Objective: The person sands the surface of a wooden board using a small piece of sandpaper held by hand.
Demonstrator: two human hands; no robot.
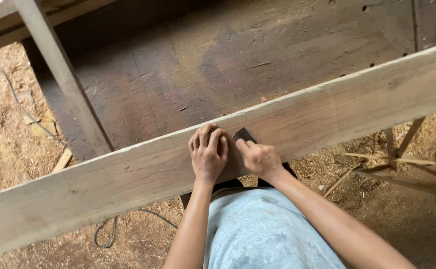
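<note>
Long pale rough-sawn wooden plank [327,107] runs diagonally across the view, lower left to upper right, lying over a dark worn wooden desk [178,65].

Left hand [208,152]: flat on the plank's face, fingers together and curled over its far edge, pressing down. Closed against the wood, not wrapped round anything separate.

Right hand [259,157]: just beside the left one, almost touching, fingers clamped on a small dark flat piece [243,134] held against the plank face. Could be an abrasive sheet or a small tool; most of it is hidden under the hand, so what it is stays open.

Progress, as a judgement: plank surface looks evenly grey and rough on both sides of the hands, with no clearly fresher strip visible. So the work reads as early, or its effect is too faint to see here. Most of the length looks untouched.

Around: sawdust-covered floor [8,139], a grey cable [105,234] below the plank, thin wooden offcuts [402,164] at right.
</note>
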